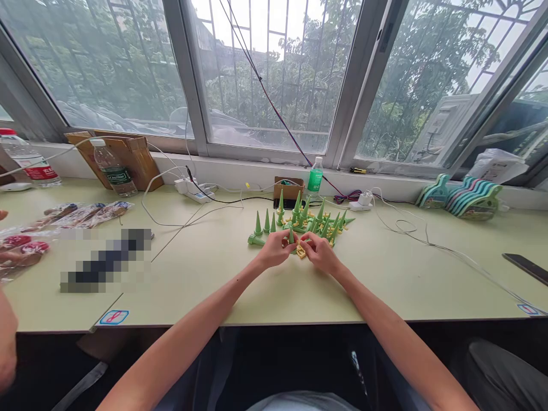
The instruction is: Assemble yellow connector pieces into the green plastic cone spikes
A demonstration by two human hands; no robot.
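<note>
My left hand [275, 249] is closed around a small green plastic cone [291, 235], whose tip rises between thumb and fingers. Close beside it, my right hand [320, 252] pinches a small yellow plastic piece [301, 250]. Both hands are low over the table, fingertips nearly meeting. Just beyond them stand several green cones [258, 224] with round, wider bases, some with yellow parts among them. One green cone lies on its side [256, 241] left of the group. My fingers partly hide both held pieces.
Behind the cones are a small cardboard box [289, 187] and a green-labelled bottle [315, 176]. White cables and a power strip [200, 194] run along the back. Teal plastic items [473, 197] and a phone [526, 268] are at right. Bagged items [85, 216] and another person's arm [6, 337] are at left.
</note>
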